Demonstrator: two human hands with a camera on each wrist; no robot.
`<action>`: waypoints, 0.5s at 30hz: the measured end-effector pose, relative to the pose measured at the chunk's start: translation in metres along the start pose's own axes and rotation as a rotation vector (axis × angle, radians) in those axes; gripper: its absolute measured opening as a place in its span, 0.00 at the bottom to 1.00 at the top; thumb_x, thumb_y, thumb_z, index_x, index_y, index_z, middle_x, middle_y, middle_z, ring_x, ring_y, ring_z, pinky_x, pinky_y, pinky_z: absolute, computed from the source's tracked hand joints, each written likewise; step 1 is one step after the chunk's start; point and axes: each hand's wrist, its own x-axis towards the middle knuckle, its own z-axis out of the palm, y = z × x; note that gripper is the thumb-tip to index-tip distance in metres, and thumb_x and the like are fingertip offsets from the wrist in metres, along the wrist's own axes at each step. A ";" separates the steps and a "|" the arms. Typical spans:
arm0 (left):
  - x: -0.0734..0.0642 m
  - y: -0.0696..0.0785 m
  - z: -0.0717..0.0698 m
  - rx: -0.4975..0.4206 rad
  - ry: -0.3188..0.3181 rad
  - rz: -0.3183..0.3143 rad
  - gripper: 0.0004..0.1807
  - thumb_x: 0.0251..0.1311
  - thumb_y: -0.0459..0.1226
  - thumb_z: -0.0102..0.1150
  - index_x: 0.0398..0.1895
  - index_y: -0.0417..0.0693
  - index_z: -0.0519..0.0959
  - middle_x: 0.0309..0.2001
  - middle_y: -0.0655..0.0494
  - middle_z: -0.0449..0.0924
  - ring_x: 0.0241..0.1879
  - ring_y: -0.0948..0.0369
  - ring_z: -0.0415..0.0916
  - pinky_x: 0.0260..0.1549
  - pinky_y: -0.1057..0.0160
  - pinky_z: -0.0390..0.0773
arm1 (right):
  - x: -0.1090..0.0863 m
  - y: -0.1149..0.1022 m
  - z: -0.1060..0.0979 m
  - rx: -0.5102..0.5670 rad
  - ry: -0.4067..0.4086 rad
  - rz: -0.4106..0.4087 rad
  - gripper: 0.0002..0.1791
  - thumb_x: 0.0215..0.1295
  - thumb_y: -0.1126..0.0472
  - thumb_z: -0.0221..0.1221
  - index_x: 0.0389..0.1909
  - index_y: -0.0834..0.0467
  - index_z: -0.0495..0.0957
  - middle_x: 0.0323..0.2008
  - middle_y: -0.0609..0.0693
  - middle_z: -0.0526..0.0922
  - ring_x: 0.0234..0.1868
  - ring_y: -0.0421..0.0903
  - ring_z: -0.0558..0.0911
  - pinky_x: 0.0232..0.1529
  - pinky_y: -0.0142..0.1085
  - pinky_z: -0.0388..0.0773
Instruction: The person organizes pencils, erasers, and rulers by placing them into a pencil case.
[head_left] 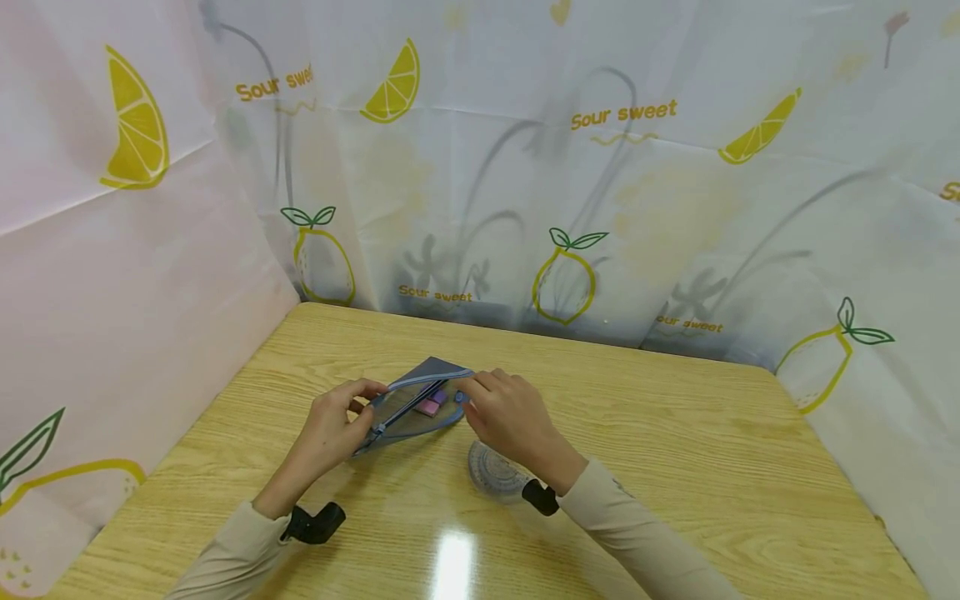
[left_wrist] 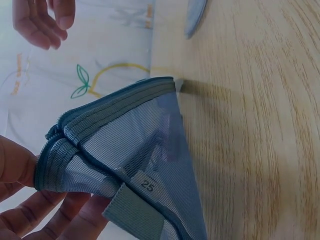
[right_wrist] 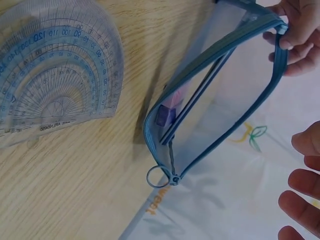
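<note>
A blue-grey mesh pencil case with its zipper undone stands on the table, its mouth spread wide. My left hand pinches the zipper edge at the left end, thumb on one side and fingers on the other. Inside the case lie a small pink and purple block and a slim dark blue stick. By the right end of the case hovers my right hand, its fingers loosely bent and apart from the zipper edge in both wrist views. A zipper ring hangs at that end.
A clear plastic protractor lies flat on the wooden table, close below my right hand. Behind and to the left hangs a white curtain printed with lemons.
</note>
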 end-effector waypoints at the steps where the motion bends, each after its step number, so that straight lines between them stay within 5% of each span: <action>1: 0.000 0.000 0.000 -0.001 0.000 0.000 0.16 0.57 0.20 0.51 0.45 0.38 0.81 0.41 0.47 0.82 0.38 0.53 0.79 0.32 0.56 0.79 | -0.001 0.000 -0.001 -0.001 0.002 -0.001 0.14 0.55 0.62 0.68 0.44 0.56 0.82 0.35 0.49 0.83 0.35 0.47 0.81 0.31 0.37 0.78; 15: -0.001 0.001 0.000 -0.008 -0.005 0.007 0.16 0.57 0.20 0.51 0.46 0.38 0.81 0.43 0.47 0.82 0.41 0.52 0.78 0.34 0.54 0.79 | -0.016 0.000 -0.019 0.108 -0.002 0.099 0.14 0.56 0.61 0.68 0.44 0.57 0.82 0.37 0.49 0.84 0.37 0.47 0.82 0.36 0.39 0.79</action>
